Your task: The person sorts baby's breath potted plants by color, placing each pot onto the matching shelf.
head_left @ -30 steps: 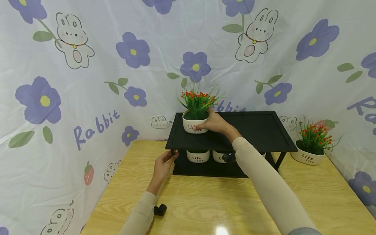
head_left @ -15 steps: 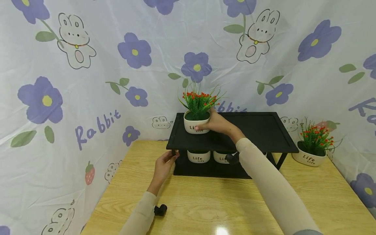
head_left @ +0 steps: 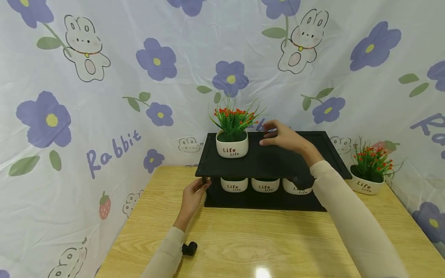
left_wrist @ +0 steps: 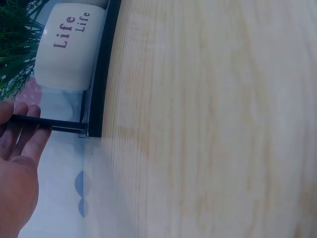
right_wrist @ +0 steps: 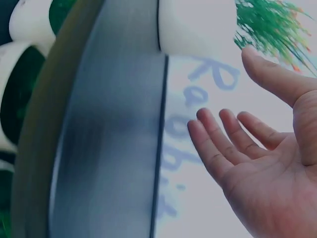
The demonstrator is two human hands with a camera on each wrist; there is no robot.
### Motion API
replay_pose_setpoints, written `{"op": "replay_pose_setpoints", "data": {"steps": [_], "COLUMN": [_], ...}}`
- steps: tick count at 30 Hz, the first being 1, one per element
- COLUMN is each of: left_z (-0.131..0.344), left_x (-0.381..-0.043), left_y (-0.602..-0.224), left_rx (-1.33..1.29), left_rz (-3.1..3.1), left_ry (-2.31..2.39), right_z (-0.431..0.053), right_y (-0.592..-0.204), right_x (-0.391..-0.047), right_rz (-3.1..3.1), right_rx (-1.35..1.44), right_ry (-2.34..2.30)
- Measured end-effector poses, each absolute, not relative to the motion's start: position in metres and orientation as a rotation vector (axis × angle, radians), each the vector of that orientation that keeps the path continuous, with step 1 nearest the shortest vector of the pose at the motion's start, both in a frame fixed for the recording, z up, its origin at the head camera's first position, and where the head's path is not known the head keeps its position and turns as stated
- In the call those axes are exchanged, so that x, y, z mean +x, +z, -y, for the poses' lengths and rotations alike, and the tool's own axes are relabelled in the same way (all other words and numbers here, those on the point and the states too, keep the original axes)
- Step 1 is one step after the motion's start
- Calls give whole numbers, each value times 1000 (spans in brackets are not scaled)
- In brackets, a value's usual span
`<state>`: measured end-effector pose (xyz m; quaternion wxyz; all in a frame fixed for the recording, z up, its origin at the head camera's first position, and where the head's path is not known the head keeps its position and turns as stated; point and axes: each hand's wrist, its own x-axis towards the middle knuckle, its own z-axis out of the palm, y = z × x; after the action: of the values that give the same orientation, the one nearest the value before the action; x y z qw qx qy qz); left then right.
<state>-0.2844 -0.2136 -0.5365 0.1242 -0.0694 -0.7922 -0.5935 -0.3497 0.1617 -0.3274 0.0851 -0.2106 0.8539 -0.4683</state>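
Observation:
A white pot with red-flowered artificial grass (head_left: 232, 148) stands upright on the left of the black two-tier shelf's top board (head_left: 278, 164). To its right my right hand (head_left: 285, 137) hovers over that board, fingers spread and nothing in them; the right wrist view shows the same open palm (right_wrist: 267, 168). My left hand (head_left: 192, 197) grips the shelf's thin black front-left leg (left_wrist: 64, 125), thumb and fingers wrapped about it in the left wrist view. On the lower tier several white "Life" pots (head_left: 234, 185) sit in a row, their plants mostly hidden under the top board.
Another white pot with red flowers (head_left: 366, 183) stands on the wooden table (head_left: 236, 239) right of the shelf. A white curtain printed with rabbits and purple flowers (head_left: 194, 34) hangs close behind. Black wrist cameras (head_left: 189, 248) stick out from both sleeves.
My right hand has let go of the flower pot on the top board and moved off to the right. The pot stays in place, and my left hand remains on the shelf leg.

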Motion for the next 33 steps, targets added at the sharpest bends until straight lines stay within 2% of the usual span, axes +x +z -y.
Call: {"op": "replay_pose_setpoints", "data": {"steps": [9,17,33], "left_z": [216,217,211], "left_x": [-283,-285,-285], "left_y": [-533,-534,-536], "left_rx": [-171,-170,-171], "left_rz": [2320,2307,2301], "left_ry": [-1717,-1725,-1732], "right_z": [-221,-266,-366], "right_y": [-319,-320,-354], "right_x": [-332,-319,-268], "right_rz": [-2747,-2892,-3011], "right_rx": [-619,-478,-271], "right_ry": [-1378,-1372,-1356]}}
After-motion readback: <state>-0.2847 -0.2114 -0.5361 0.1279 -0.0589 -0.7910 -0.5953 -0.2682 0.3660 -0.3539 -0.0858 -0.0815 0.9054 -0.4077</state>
